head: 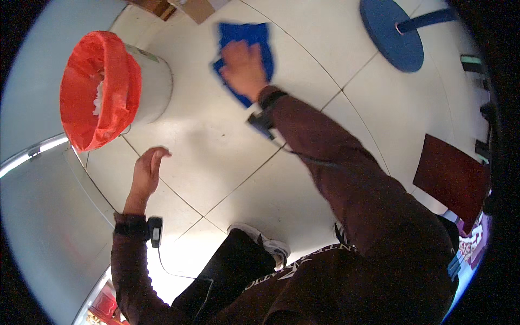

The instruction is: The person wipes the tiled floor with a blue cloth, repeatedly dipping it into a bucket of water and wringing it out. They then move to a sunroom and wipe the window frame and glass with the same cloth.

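My right hand is stretched forward, palm down on a blue cloth that lies on the pale tiled floor. Blur softens the fingers, which are spread over the cloth's middle. Its edges show around the hand. My left hand hovers at the left with nothing visible in it, fingers loosely bent and partly hidden by the side-on view. Just beyond it stands a white bin lined with a red plastic bag. Crumpled white scraps lie inside the bag.
A round dark blue base with a post stands at the far right. Nearer on that side is a dark red-brown panel. Cardboard lies at the top edge. A grey glossy panel borders the left; my shoe is below.
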A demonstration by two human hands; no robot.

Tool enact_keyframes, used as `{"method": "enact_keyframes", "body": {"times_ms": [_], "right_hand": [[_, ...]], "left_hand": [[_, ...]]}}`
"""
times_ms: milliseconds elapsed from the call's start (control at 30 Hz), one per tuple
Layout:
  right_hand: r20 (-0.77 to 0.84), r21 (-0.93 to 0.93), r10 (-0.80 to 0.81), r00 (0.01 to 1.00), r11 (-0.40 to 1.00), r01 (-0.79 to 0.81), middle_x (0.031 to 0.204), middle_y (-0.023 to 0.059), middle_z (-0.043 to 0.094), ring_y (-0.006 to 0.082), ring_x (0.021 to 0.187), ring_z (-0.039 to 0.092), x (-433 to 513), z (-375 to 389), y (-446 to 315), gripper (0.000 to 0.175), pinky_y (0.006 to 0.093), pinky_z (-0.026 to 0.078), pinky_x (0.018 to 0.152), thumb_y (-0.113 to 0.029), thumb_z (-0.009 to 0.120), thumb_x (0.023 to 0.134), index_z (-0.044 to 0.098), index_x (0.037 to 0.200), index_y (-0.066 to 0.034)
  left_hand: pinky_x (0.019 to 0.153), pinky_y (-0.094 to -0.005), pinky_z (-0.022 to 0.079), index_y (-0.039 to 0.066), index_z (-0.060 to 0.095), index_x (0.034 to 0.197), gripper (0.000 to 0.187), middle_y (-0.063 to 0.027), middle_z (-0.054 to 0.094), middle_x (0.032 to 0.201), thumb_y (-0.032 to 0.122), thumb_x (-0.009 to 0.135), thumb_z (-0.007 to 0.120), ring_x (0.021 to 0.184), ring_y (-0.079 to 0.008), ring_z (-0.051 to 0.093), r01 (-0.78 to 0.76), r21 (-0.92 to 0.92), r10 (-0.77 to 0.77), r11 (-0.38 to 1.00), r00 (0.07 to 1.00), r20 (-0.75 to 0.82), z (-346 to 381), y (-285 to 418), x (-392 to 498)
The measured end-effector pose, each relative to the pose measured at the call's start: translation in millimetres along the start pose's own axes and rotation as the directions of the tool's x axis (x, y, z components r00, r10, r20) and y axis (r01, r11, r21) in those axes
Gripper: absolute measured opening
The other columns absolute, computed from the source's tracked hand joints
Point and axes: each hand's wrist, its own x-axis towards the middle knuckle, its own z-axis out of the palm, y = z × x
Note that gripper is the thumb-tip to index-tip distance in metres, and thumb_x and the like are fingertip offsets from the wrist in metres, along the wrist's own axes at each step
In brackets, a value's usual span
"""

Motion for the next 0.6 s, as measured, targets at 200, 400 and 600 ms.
{"method": "enact_keyframes", "body": {"times_ms": [200, 400, 600], "right_hand": [[0.284, 0.421, -0.632, 0.721, 0.758, 0.499, 0.140, 0.0080, 0.042, 0.0261, 0.132, 0.033, -97.0, -50.0, -109.1, 0.052, 0.0533, 0.015, 0.111, -0.039, 0.051, 0.086, 0.047, 0.132, -0.0145], [0.009, 0.277, -0.607, 0.795, 0.765, 0.581, 0.126, 0.0092, 0.052, 0.0274, 0.120, 0.044, -42.1, -7.8, -30.2, 0.037, 0.0562, 0.026, 0.103, -0.028, 0.055, 0.079, 0.059, 0.114, -0.0147], [0.135, 0.051, -0.321, 0.937, 0.947, 0.317, 0.136, 0.0108, 0.043, 0.0299, 0.125, 0.037, 12.1, -14.4, 142.6, 0.050, 0.0528, 0.024, 0.102, -0.039, 0.048, 0.090, 0.045, 0.132, -0.0134]], "left_hand": [[0.083, -0.0333, 0.047, 0.000, 0.065, 0.088, 0.039, -0.0155, 0.065, 0.090, 0.029, 0.099, 0.041, 0.089, -0.0282, 0.062, 0.266, 0.001, -0.266, 0.964, 0.964, -0.008, -16.2, -45.7, -80.5], [0.087, -0.0300, 0.044, 0.001, 0.064, 0.095, 0.035, -0.0092, 0.066, 0.093, 0.029, 0.099, 0.043, 0.093, -0.0189, 0.060, 0.276, -0.185, -0.297, 0.943, 0.950, -0.094, 29.1, -67.0, -114.1], [0.094, -0.0339, 0.042, 0.003, 0.063, 0.105, 0.033, -0.0098, 0.064, 0.106, 0.030, 0.098, 0.047, 0.104, -0.0210, 0.057, 0.306, -0.308, -0.353, 0.901, 0.930, -0.107, 13.2, -108.2, -149.9]]}}
